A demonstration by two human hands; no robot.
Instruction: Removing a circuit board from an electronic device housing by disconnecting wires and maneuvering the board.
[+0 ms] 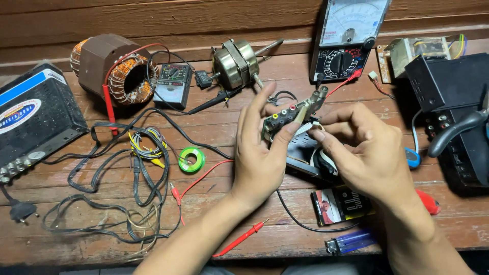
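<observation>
Gripping one circuit board (293, 116), the left hand (260, 153) and right hand (367, 147) are closed on it; two meters, one solder spool (191, 159) are seen nearby.

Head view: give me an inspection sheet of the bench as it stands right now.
Surface: worn wooden plank bench.
Job's things: small circuit board with coloured round sockets, held above the bench by both hands.
Clutter: copper-wound stator, small fan motor, analog multimeter, small dark meter, green solder spool, purple lighter, small printed box, black set-top box.
Grippers: left hand grips the board's near end; right hand pinches near its white ribbon.
Cables: tangled black leads, red probe.
Surroundings: wooden plank wall behind.
</observation>
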